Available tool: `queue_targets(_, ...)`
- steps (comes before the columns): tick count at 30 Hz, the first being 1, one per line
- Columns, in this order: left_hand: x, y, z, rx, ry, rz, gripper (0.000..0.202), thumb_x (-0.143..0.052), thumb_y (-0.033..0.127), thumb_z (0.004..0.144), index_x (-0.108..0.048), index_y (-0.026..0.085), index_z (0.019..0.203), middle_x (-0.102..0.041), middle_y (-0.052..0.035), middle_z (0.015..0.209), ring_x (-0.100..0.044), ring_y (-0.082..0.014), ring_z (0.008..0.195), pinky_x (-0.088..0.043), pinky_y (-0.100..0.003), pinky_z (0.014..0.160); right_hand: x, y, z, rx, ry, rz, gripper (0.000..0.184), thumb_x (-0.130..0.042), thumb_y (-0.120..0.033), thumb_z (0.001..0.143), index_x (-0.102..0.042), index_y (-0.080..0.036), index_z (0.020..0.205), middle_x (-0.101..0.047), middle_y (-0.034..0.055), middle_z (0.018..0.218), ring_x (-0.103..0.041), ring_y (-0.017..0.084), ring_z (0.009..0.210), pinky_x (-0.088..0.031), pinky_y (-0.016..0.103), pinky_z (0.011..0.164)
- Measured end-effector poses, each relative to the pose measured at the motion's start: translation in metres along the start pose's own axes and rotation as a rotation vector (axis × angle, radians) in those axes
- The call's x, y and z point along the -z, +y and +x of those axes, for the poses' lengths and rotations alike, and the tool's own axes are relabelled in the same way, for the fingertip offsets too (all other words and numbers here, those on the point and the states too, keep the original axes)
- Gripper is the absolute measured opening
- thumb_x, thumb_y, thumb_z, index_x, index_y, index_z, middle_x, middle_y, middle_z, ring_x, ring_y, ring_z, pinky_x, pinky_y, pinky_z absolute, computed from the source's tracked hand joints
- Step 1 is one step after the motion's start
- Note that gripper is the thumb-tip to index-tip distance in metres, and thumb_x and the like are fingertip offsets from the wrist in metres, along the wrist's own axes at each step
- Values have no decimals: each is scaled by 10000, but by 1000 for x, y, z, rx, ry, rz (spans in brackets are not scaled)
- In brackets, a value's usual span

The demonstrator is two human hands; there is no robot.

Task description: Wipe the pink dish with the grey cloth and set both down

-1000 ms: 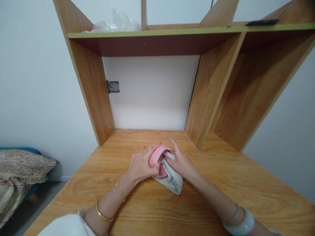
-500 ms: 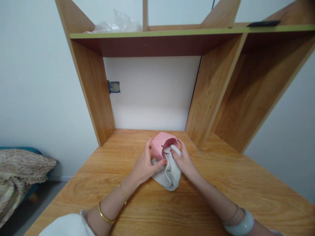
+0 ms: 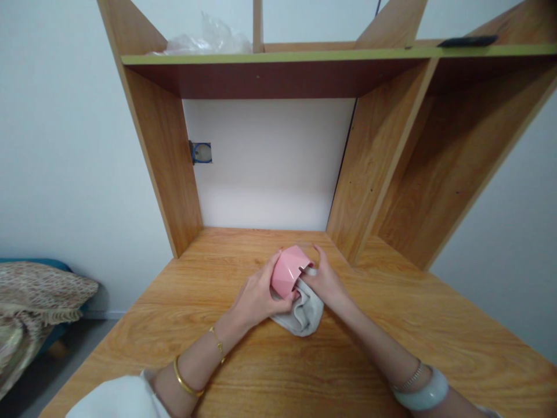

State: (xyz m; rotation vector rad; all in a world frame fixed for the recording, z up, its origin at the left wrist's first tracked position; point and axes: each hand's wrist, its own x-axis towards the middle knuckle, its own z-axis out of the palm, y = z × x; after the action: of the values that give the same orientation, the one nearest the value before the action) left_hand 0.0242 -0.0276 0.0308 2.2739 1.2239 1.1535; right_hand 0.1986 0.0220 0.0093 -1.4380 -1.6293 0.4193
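Note:
A pink faceted pot (image 3: 288,270) with a notch in its rim lies tipped over the desk, its mouth turned to the right. My left hand (image 3: 260,295) is closed around its left side, thumb at the lower rim. A pale grey cloth (image 3: 304,310) bunches below the pot, with one end tucked into the mouth. At the opening, my right hand (image 3: 326,284) presses the cloth with its thumb inside the rim, while a finger sticks up outside. The inside of the pot is hidden from me.
The wooden desk (image 3: 278,377) is bounded by upright panels (image 3: 163,157) left and right. Clear plastic wrap (image 3: 209,40) and a dark flat object (image 3: 467,41) sit on the shelf above. A patterned blanket (image 3: 39,296) is at far left.
The pot has turned so its mouth faces more to the right and away from view. My left hand has closed more firmly round it, and my right thumb has gone into the mouth.

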Motion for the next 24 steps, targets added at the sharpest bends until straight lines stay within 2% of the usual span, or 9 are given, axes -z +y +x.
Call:
queue_targets(4, -1, 2, 0, 21, -26, 49, 768, -595, 374, 663, -257, 197, 1330, -532, -88, 1175, -547, -233, 986, -428, -336, 842, 10, -8, -3, -18, -48, -147, 808, -557, -385, 690, -158, -129, 1344, -604, 27, 635, -578, 201, 558, -401, 268, 525)
queue_targets(8, 0, 2, 1, 69, -47, 75, 788, -589, 350, 644, -256, 175, 1336, -587, -85, 1082, -577, -233, 901, -449, -329, 787, 14, -15, -6, 22, 7, -219, 761, -529, -387, 712, -184, -144, 1346, -578, 23, 614, -565, 204, 559, -365, 250, 501)
queue_targets(11, -1, 0, 2, 149, -36, 61, 765, -581, 316, 643, -275, 184, 1331, -622, -70, 991, -596, -220, 808, -467, -318, 729, 15, -20, -8, 38, 14, -209, 752, -519, -378, 716, -180, -150, 1348, -504, -28, 534, -536, 191, 510, -344, 240, 480)
queue_targets(13, -3, -5, 4, 223, 11, 30, 733, -584, 300, 644, -312, 186, 1315, -627, -70, 972, -597, -218, 798, -470, -318, 725, 17, -22, -9, 46, 21, -184, 763, -522, -376, 711, -166, -156, 1350, -462, -55, 509, -522, 183, 493, -342, 237, 478)
queue_targets(15, -5, -12, 6, 277, 98, -40, 685, -590, 280, 648, -361, 173, 1284, -605, -86, 1033, -579, -224, 880, -457, -323, 780, 18, -22, -8, 53, 34, -165, 766, -523, -385, 710, -165, -161, 1349, -450, -62, 509, -521, 181, 499, -347, 239, 486)
queue_targets(17, -8, -23, 10, 307, 202, -159, 611, -582, 253, 667, -404, 157, 1244, -571, -100, 1100, -555, -218, 951, -444, -311, 824, 18, -22, -7, 52, 36, -164, 751, -511, -402, 721, -174, -159, 1347, -457, -58, 513, -525, 183, 505, -350, 244, 496)
queue_targets(18, -8, -28, 12, 329, 245, -235, 576, -573, 245, 682, -413, 152, 1227, -572, -102, 1092, -568, -204, 926, -459, -298, 801, 18, -21, -7, 46, 30, -176, 741, -505, -410, 728, -184, -156, 1345, -470, -51, 518, -530, 188, 514, -353, 249, 503)
queue_targets(21, -9, -40, 18, 503, 296, -476, 553, -543, 270, 722, -361, 146, 1228, -620, -81, 886, -599, -137, 573, -500, -253, 519, 16, -17, -5, 14, -16, -227, 737, -501, -455, 733, -214, -147, 1339, -554, 9, 600, -563, 217, 584, -373, 279, 547)
queue_targets(24, -7, -45, 21, 632, 339, -677, 567, -517, 323, 743, -296, 134, 1229, -570, 17, 589, -473, -93, 331, -424, -221, 348, 11, -12, -5, 15, -77, -188, 782, -508, -520, 719, -200, -160, 1341, -614, 99, 853, -587, 245, 753, -400, 314, 629)
